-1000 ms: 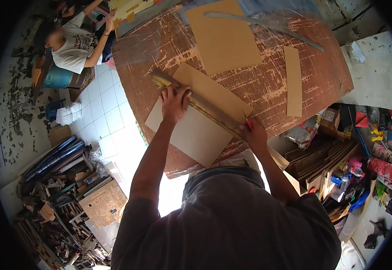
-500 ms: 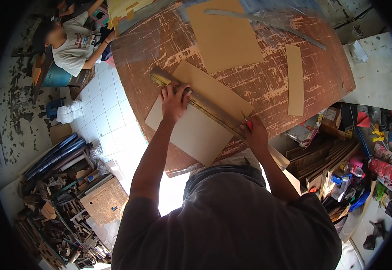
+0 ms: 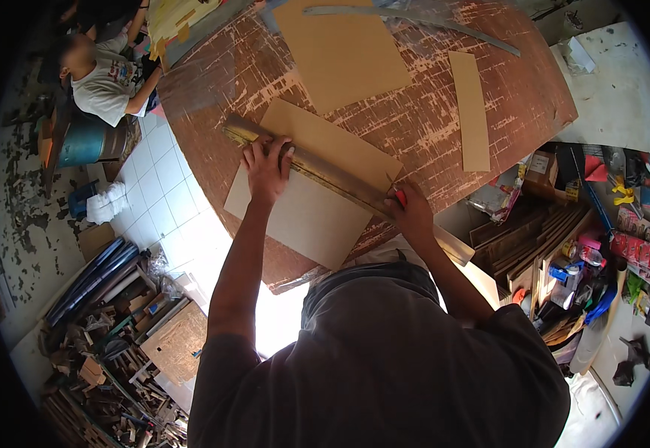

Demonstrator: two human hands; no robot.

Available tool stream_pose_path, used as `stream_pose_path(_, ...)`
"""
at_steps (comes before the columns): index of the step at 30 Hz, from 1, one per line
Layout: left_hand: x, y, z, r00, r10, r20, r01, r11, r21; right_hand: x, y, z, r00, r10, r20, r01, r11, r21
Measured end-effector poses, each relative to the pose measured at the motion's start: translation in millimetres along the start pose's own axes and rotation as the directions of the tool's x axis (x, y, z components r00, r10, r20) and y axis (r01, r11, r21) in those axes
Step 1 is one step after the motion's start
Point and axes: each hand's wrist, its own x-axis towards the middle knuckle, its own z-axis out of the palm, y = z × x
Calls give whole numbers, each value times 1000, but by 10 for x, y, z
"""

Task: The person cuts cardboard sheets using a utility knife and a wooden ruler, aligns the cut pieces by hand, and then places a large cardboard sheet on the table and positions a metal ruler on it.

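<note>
Spread atop the straightedge (image 3: 332, 178) with the left hand (image 3: 266, 168), laid diagonally across the tan board (image 3: 295, 216) on the bench (image 3: 429, 127); pinching the red-handled tool (image 3: 402, 198) in the right hand (image 3: 414, 209). Judge the straightedge rigid, fairly heavy, perhaps slippery: hold mid-length, back from the edge. Treat the tan board as light, stiff, easily creased: lift by opposite edges.

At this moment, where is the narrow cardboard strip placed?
In the head view, the narrow cardboard strip lies on the right part of the scratched table, to the right of the large brown sheet and beyond the right hand.
</note>
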Motion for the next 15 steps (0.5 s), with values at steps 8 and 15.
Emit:
stream_pose_path(8, 1, -2, 4, 1000, -13, 24, 12, 1000, 17, -83, -1, -52, 992, -110, 59, 113, 992, -59)
stream_pose_path(15, -3, -17, 12, 1000, -11, 21, 10, 1000, 23, -186, -89, -19, 979, -160, 127, 187, 954, -236)
